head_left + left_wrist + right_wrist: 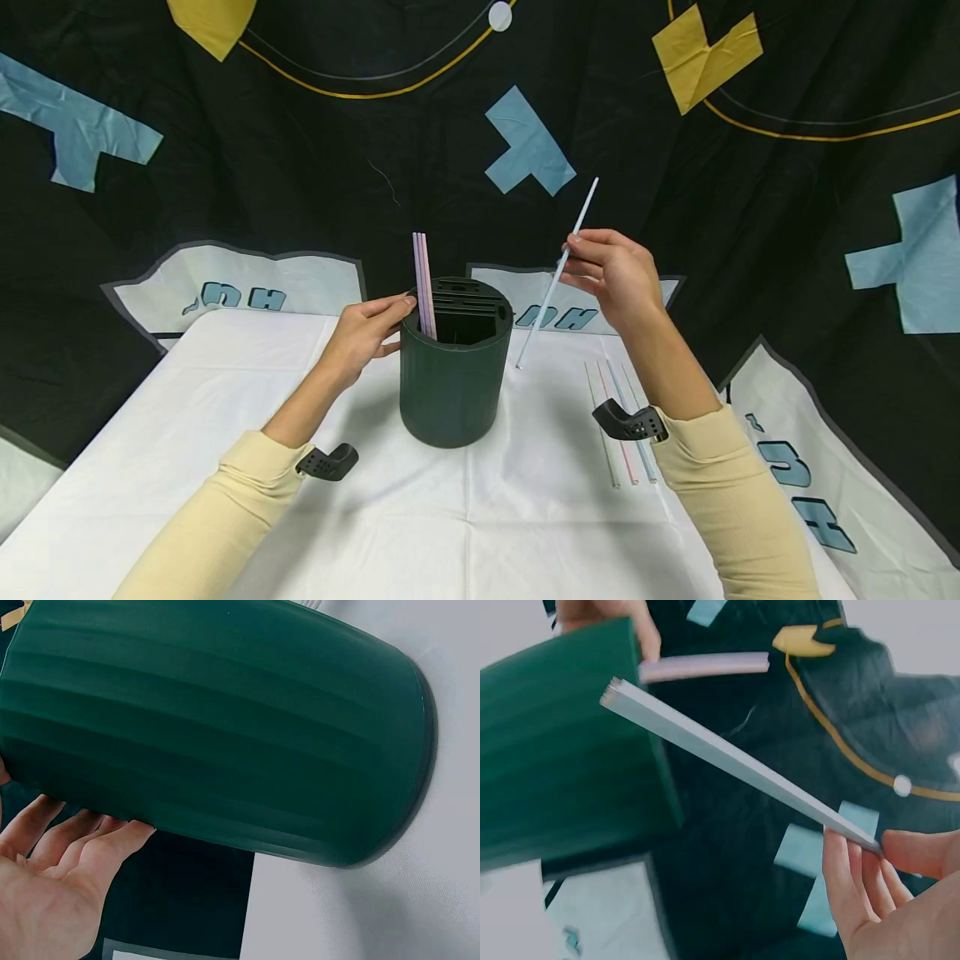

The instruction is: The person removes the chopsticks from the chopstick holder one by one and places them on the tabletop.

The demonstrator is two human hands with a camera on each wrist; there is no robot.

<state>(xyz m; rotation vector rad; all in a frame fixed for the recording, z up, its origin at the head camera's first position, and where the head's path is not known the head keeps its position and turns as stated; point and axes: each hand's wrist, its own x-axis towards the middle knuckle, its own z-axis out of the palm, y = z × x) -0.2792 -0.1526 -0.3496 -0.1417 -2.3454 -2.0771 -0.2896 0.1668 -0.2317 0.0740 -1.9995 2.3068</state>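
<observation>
A dark green cylindrical utensil holder (453, 387) with a slotted top stands upright on the white table. My left hand (365, 333) grips its left rim, with fingers (120, 844) bent against the outer wall. Lavender and pink chopsticks (423, 283) stand in its front opening. Right of the holder, my right hand (611, 271) pinches a pale blue chopstick (551, 292) between thumb and fingertips. It slants, its lower end (622, 694) beside the holder and apart from it. Several thin chopsticks (622, 429) lie on the table below my right forearm.
A white cloth (420, 533) covers the table. Behind hangs a black backdrop (322, 167) with blue and yellow tape patches. Black wrist cameras (628, 421) sit on both cuffs.
</observation>
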